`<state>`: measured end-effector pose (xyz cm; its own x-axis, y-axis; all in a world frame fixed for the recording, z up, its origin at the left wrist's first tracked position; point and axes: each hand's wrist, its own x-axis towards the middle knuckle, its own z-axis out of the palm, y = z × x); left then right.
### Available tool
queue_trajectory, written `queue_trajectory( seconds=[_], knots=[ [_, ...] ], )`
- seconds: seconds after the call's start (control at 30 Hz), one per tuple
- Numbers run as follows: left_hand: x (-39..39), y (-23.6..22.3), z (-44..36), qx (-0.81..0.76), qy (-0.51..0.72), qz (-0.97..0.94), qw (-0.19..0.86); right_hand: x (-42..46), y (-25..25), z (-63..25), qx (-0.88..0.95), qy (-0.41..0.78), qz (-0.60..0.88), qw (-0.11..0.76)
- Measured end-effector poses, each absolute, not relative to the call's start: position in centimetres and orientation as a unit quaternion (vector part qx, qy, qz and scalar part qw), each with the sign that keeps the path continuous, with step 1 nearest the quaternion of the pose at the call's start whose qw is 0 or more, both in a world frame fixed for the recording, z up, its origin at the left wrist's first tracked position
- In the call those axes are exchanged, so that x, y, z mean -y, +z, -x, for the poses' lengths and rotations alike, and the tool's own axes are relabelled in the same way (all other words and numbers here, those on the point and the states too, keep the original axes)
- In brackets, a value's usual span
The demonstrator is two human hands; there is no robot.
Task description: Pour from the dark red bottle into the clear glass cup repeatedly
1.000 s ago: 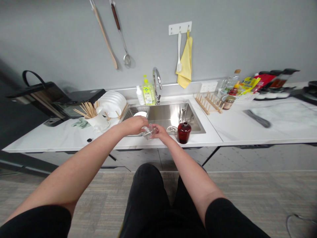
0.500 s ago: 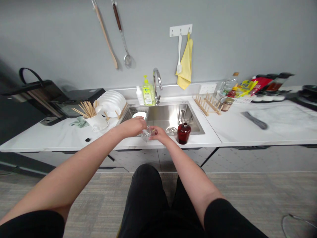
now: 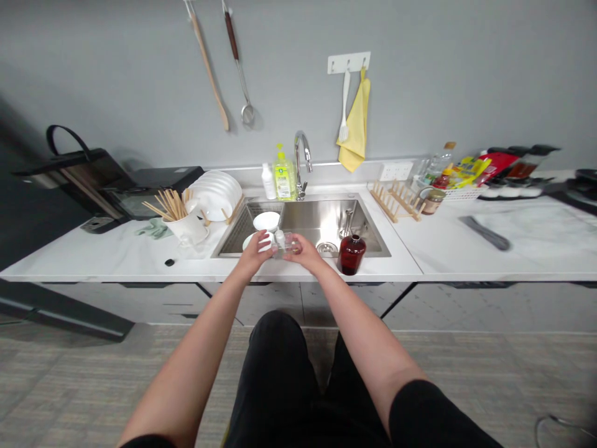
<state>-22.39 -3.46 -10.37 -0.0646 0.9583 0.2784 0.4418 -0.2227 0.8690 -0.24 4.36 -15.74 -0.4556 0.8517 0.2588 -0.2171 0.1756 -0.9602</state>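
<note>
The glass (image 3: 284, 245) is in our two hands, just over the front edge of the sink (image 3: 321, 218). It is clear, so we cannot see all of its shape. A small clear shape (image 3: 280, 236) sticks up at the top of it, and we cannot tell what that is.

Our left hand (image 3: 255, 252) holds the glass from the left side, and our right hand (image 3: 304, 247) holds it from the right side. Both hands are curled in a bit, with the fingers (image 3: 268, 240) on the glass. The hands are close, with only the glass between them.

Under and just past the left hand, a white plate (image 3: 250, 244) lies in the sink. A white bowl (image 3: 267, 221) sits just behind that hand, on the plate rack (image 3: 233, 233) in the sink.

Past the right hand is a dark red bottle (image 3: 352, 254), standing up at the front edge of the sink. The drain (image 3: 326, 249) is just behind that hand.

Straight ahead of our hands are the tap (image 3: 302, 155) and a green soap bottle (image 3: 284, 177). Far to the left of the left hand is a white cup (image 3: 188, 228) full of wood sticks, next to a stack of white plates (image 3: 215, 196).
</note>
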Motion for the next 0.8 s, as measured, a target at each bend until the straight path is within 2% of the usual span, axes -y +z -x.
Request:
queue_trajectory(
  seconds=[0.07, 0.3, 0.43, 0.57, 0.8],
  knots=[
    [3.3, -12.4, 21.1, -0.536, 0.492, -0.602, 0.329, -4.2, -15.7, 0.3, 0.616, 0.596, 0.248, 0.452],
    [3.8, -13.4, 20.9, -0.516, 0.559, -0.548, 0.348, -4.2, -15.7, 0.3, 0.64, 0.594, 0.237, 0.426],
    [6.6, -13.5, 25.5, -0.554, 0.636, -0.472, 0.257, -4.9, -16.5, 0.3, 0.653, 0.57, 0.251, 0.43],
    [10.9, -13.1, 33.6, -0.593, 0.7, -0.376, 0.128, -5.6, -17.4, 0.2, 0.651, 0.574, 0.242, 0.433],
    [13.4, -10.9, 49.3, -0.645, 0.709, -0.283, 0.029, -5.7, -17.7, 0.1, 0.652, 0.578, 0.228, 0.434]
  ],
)
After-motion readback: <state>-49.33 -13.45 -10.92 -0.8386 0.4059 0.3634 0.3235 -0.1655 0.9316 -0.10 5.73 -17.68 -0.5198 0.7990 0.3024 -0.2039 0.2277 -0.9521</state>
